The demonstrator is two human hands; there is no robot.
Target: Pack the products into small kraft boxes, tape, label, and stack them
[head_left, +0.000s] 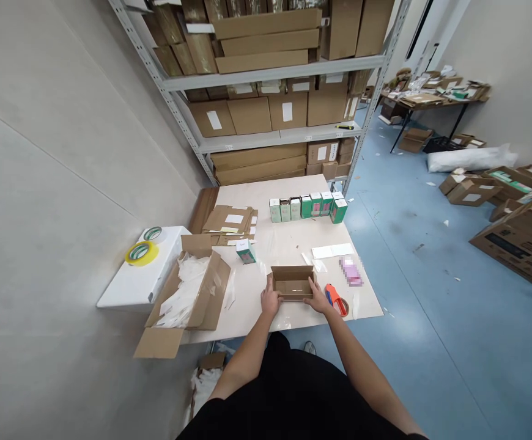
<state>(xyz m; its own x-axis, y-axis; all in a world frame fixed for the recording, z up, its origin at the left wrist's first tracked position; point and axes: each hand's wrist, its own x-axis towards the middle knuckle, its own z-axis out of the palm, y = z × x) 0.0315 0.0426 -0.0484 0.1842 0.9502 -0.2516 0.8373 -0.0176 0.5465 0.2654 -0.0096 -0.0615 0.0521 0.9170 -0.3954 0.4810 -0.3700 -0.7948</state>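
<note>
A small cardboard box (292, 288), its top uncovered, rests near the front edge of the table (266, 320). The inside looks bare. My left hand (270, 300) grips its left end, and my right hand (317, 298) grips the right end, thumbs toward the rim. Just right of my right hand lies an orange tape dispenser (334, 298) with a roll of brown tape. Up and to the left of the box stands a single green-and-white carton (246, 251). Several similar cartons (315, 205) form a row farther back.
At left, a large cardboard box (211, 293) holds white packing material (184, 287). Behind it are flattened cardboard pieces (229, 220). Yellow tape (141, 253) sits on a white surface. A white strip (332, 251) and a blurred pink item (351, 271) lie at right. Loaded shelves (275, 79) rise behind.
</note>
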